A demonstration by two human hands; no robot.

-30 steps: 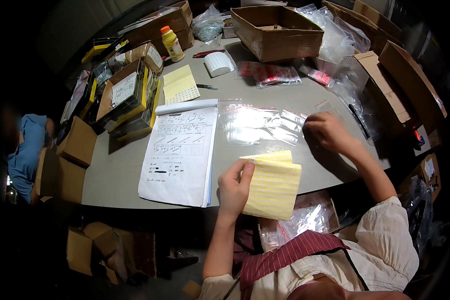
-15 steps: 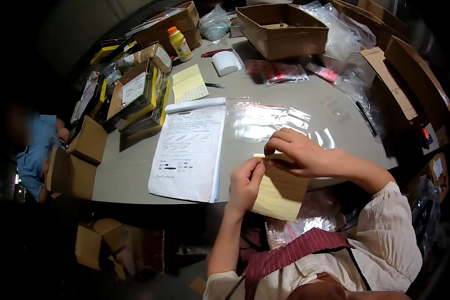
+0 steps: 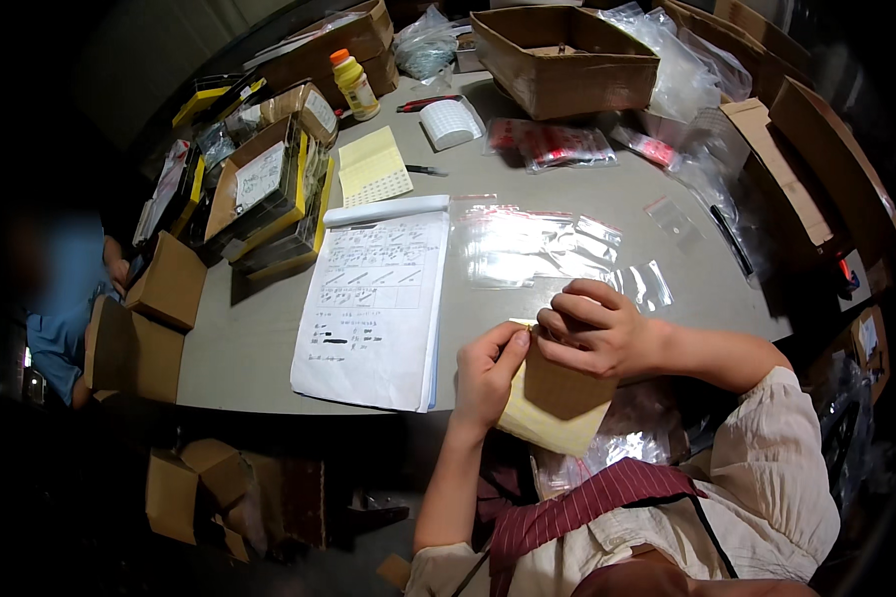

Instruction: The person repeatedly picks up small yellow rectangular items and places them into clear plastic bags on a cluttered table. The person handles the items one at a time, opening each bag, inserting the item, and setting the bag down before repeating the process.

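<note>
My left hand (image 3: 490, 370) is closed on the top left edge of a yellow label sheet (image 3: 558, 413), its thumb laid along the front. The sheet hangs tilted at the table's near edge, partly in shadow. Over its upper part my right hand (image 3: 592, 333) is closed with the fingers curled in, close to the left thumb. Its fingertips are hidden, so what they pinch does not show. Just beyond the hands lie several clear zip bags (image 3: 543, 244) with red strips. To their left rests a notepad (image 3: 368, 298) with handwriting.
Another yellow label sheet (image 3: 371, 159), a pen (image 3: 428, 170) and a yellow bottle (image 3: 355, 88) lie or stand farther back. A cardboard box (image 3: 567, 80) occupies the far side. At the left are black-and-yellow bins (image 3: 269, 199) and a person in blue (image 3: 65, 298).
My right hand has shifted slightly down and toward me, its fingers curling tighter. The label sheet has dropped a little with my left hand still on it.
</note>
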